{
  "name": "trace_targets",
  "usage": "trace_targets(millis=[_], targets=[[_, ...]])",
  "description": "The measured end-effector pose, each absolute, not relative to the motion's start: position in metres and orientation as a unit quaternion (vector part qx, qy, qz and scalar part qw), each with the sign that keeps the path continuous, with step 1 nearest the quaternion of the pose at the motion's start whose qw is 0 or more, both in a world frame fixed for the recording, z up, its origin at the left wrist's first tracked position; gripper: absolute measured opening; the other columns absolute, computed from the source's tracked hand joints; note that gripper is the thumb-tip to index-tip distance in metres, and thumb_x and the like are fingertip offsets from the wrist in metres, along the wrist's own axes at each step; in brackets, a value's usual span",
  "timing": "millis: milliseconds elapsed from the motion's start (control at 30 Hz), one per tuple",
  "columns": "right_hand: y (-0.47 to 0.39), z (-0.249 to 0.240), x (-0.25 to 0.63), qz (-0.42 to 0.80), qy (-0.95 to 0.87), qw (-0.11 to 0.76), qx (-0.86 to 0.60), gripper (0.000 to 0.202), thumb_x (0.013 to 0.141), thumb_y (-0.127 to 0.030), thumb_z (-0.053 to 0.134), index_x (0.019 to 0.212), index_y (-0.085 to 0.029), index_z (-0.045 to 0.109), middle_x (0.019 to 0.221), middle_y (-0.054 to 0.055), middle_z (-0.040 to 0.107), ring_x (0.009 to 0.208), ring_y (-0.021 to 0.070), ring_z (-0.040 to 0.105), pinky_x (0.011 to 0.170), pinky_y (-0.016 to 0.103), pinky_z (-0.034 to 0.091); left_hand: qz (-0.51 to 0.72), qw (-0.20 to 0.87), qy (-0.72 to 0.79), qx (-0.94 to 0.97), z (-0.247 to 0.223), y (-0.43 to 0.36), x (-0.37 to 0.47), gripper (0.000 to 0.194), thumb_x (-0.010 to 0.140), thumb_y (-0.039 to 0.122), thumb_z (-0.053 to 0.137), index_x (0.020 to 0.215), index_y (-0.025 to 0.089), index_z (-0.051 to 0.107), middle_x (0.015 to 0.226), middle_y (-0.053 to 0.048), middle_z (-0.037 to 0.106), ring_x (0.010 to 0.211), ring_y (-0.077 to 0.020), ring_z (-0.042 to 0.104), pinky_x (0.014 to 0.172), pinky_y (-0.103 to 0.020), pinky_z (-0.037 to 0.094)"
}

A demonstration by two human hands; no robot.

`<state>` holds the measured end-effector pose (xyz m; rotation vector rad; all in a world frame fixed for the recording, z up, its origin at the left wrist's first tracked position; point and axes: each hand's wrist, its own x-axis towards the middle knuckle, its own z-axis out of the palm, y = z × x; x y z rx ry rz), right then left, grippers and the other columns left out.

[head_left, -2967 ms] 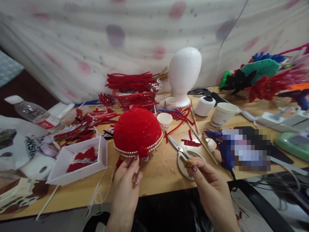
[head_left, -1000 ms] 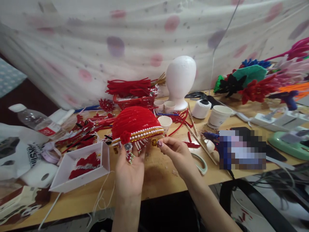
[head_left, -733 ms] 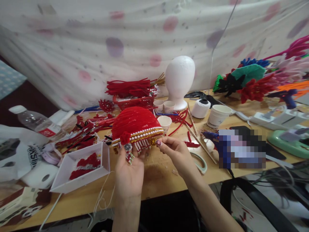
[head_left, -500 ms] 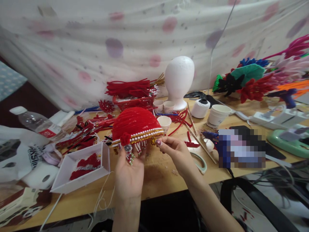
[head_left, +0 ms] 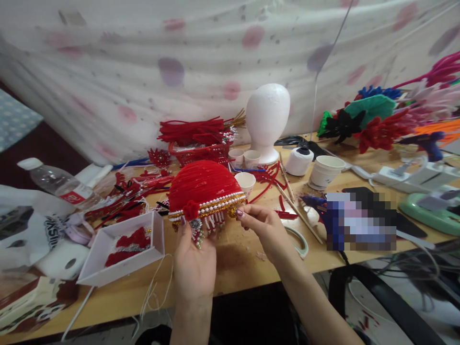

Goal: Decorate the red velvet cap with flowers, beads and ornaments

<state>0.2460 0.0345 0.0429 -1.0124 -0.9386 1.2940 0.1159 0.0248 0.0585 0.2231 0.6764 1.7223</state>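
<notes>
The person's L hand [head_left: 196,261] is clamped on the red cap [head_left: 206,184], thumb at the front rim, other fingers partly hidden underneath. R hand [head_left: 262,227] has thumb & finger pinched on a small gold ornament [head_left: 232,211] at the cap's R end; can't tell if it's touching the rim. The 2 hands are near each other but apart.

The cap is above the near-mid part of the table [head_left: 237,268], dome up, rim a bit higher on the R. Rim has 2 rows of white beads w/ gold trim btwn them. Up front, L of ctr.: a red flower [head_left: 191,209], w/ a silver ornament [head_left: 196,224] & beaded tassel [head_left: 199,238] below. White bead strands [head_left: 215,220] hang under the rim.

L of the cap: white tray [head_left: 86,270] w/ red pieces [head_left: 125,247] in it. Behind: red basket [head_left: 201,154] w/ red stems [head_left: 192,129] piled on top, & a white foam head [head_left: 268,115]. R side: small paper cup [head_left: 245,182] near the cap, white thread cone [head_left: 299,161], 2 thin sticks [head_left: 301,214], & blue glue gun [head_left: 334,230], partly pixelated. A pale green handle loop [head_left: 304,247] is partly hidden by the R forearm.
</notes>
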Motion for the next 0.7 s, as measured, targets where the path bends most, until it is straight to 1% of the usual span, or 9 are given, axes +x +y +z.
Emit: trace_targets(millis=[100, 200, 267, 333, 533, 700], targets=[[0.033, 0.041, 0.248, 0.551, -0.409, 0.590, -0.425, 0.026, 0.066, -0.042, 0.078, 0.071, -0.017, 0.070, 0.065, -0.002, 0.058, 0.062, 0.0111, 0.044, 0.062, 0.027, 0.033, 0.744, 0.597, 0.287, 0.091, 0.056, 0.026, 0.117, 0.031, 0.098, 0.021, 0.044, 0.106, 0.028, 0.073, 0.109, 0.000, 0.075, 0.083, -0.0146, 0.068, 0.070, -0.029, 0.054], [0.031, 0.037, 0.249, 0.561, -0.412, 0.589, -0.411, 0.028, 0.071, -0.045, 0.077, 0.078, -0.019, 0.072, 0.068, -0.001, 0.059, 0.066, 0.0122, 0.047, 0.064, 0.027, 0.035, 0.748, 0.597, 0.275, 0.090, 0.053, 0.027, 0.117, 0.028, 0.096, 0.019, 0.047, 0.101, 0.028, 0.074, 0.107, 0.001, 0.075, 0.085, -0.0137, 0.069, 0.080, -0.030, 0.054], [0.029, 0.033, 0.249, 0.574, -0.405, 0.583, -0.408, 0.031, 0.071, -0.048, 0.078, 0.081, -0.019, 0.073, 0.068, -0.001, 0.060, 0.068, 0.0134, 0.049, 0.066, 0.028, 0.037, 0.751, 0.597, 0.266, 0.097, 0.051, 0.027, 0.116, 0.026, 0.095, 0.018, 0.050, 0.100, 0.027, 0.074, 0.108, 0.001, 0.075, 0.087, -0.0137, 0.069, 0.085, -0.031, 0.053], [0.026, 0.030, 0.248, 0.586, -0.396, 0.576, -0.411, 0.034, 0.070, -0.050, 0.079, 0.081, -0.019, 0.074, 0.067, 0.000, 0.060, 0.068, 0.0140, 0.050, 0.067, 0.028, 0.037, 0.751, 0.599, 0.260, 0.098, 0.048, 0.027, 0.115, 0.026, 0.095, 0.019, 0.050, 0.100, 0.026, 0.074, 0.107, 0.000, 0.076, 0.087, -0.0138, 0.069, 0.086, -0.031, 0.053], [0.022, 0.026, 0.244, 0.599, -0.378, 0.575, -0.410, 0.032, 0.068, -0.048, 0.082, 0.074, -0.018, 0.074, 0.065, 0.000, 0.061, 0.064, 0.0129, 0.049, 0.065, 0.028, 0.037, 0.744, 0.608, 0.259, 0.100, 0.041, 0.022, 0.113, 0.027, 0.095, 0.020, 0.049, 0.102, 0.026, 0.074, 0.104, 0.000, 0.077, 0.084, -0.0149, 0.069, 0.080, -0.031, 0.055], [0.022, 0.027, 0.242, 0.592, -0.372, 0.584, -0.412, 0.031, 0.065, -0.046, 0.083, 0.066, -0.017, 0.071, 0.057, -0.002, 0.055, 0.059, 0.0110, 0.043, 0.062, 0.027, 0.034, 0.746, 0.602, 0.260, 0.113, 0.037, 0.020, 0.113, 0.026, 0.093, 0.018, 0.052, 0.103, 0.026, 0.074, 0.104, 0.000, 0.077, 0.084, -0.0144, 0.069, 0.080, -0.030, 0.054]])
